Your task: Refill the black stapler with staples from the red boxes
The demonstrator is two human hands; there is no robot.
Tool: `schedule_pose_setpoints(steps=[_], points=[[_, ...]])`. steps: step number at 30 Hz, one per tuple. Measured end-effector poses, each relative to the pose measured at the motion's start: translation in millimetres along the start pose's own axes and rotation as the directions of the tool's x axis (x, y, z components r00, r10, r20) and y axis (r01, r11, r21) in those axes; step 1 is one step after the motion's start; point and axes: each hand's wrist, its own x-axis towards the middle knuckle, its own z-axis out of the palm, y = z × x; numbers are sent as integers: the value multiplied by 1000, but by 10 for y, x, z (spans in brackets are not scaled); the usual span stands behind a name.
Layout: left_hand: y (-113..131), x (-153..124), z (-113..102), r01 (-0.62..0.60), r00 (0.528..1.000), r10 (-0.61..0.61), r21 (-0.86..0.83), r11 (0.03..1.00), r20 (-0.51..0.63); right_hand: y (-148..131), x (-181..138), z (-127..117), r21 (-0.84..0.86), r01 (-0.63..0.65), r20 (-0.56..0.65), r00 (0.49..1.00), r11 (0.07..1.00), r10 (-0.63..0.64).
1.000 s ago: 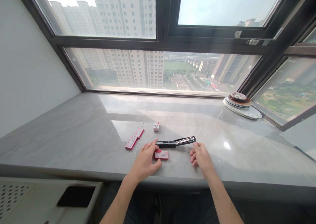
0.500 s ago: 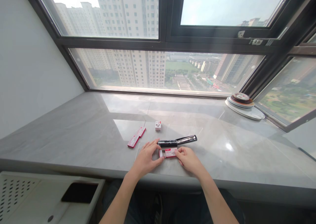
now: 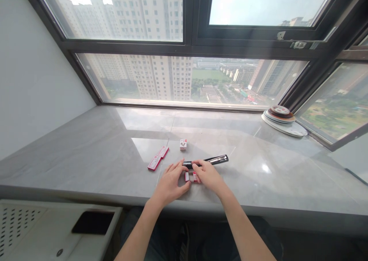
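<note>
My left hand [image 3: 171, 180] curves around the left end of a small red and white staple box [image 3: 190, 177], thumb at its near edge and fingers at its far side. The box is partly open and shows a pale inside. Just behind it lies a black stapler [image 3: 220, 159], its long arm opened out to the right. My right hand [image 3: 208, 173] reaches over the stapler's middle and the box's right part, fingertips pinched together. Anything between those fingertips is too small or hidden to make out.
Two red and white boxes [image 3: 158, 158] lie end to end on the grey stone sill [image 3: 100, 149]. A small white box [image 3: 183, 144] stands behind the stapler. Stacked plates [image 3: 283, 123] sit in the right corner by the window. A white cabinet [image 3: 34, 234] is at lower left.
My right hand has moved left and up from the right end of the staple box to over the stapler. It now covers the box's right part. The left hand stays put.
</note>
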Motion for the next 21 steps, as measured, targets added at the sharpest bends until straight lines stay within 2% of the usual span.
schedule_pose_setpoints(steps=[4, 8, 12, 15, 19, 21], points=[[0, 5, 3, -5, 1000, 5, 5, 1000, 6, 44, 62, 153, 130, -11, -39, 999, 991, 16], [2, 13, -3, -8, 1000, 9, -8, 1000, 10, 8, 129, 263, 115, 30, -106, 994, 993, -18], [4, 18, -26, -11, 1000, 11, -24, 1000, 5, -195, 139, 257, -75, 163, -140, 975, 984, -172], [-13, 14, -26, -11, 1000, 11, -26, 1000, 0, -352, 40, 176, -278, 255, -125, 946, 926, -298], [-38, 16, -5, -14, 1000, 14, -39, 999, 10, -343, -152, 97, -435, 289, 42, 952, 853, -302], [-35, 21, -3, -16, 1000, 17, -55, 998, 15, -261, -228, 92, -498, 276, 78, 958, 822, -274]])
